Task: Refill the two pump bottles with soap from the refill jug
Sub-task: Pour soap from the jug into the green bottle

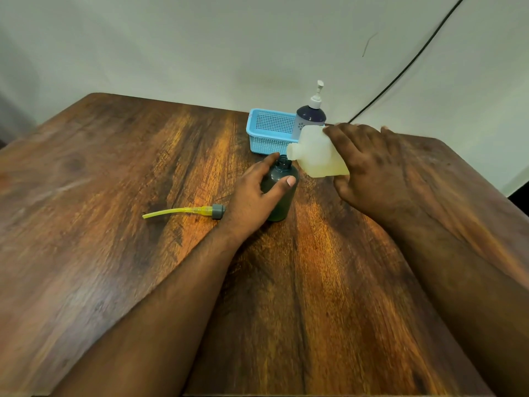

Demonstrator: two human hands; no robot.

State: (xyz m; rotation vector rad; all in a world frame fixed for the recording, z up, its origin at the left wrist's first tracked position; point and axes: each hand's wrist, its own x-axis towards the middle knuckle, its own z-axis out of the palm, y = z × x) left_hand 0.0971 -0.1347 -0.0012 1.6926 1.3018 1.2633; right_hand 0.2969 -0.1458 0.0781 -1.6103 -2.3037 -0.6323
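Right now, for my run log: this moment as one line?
step: pouring | left hand: holds open bottle | right hand: tilts jug over it | pump: on table

Home: wooden table (114, 196), plain wall (200, 53).

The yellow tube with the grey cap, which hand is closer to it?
Left. The left hand grips the dark bottle just beside the yellow tube; the right hand holds the jug farther off.

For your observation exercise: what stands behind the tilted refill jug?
Behind the refill jug stand a blue basket and a purple pump bottle; the jug covers the bottle's lower part.
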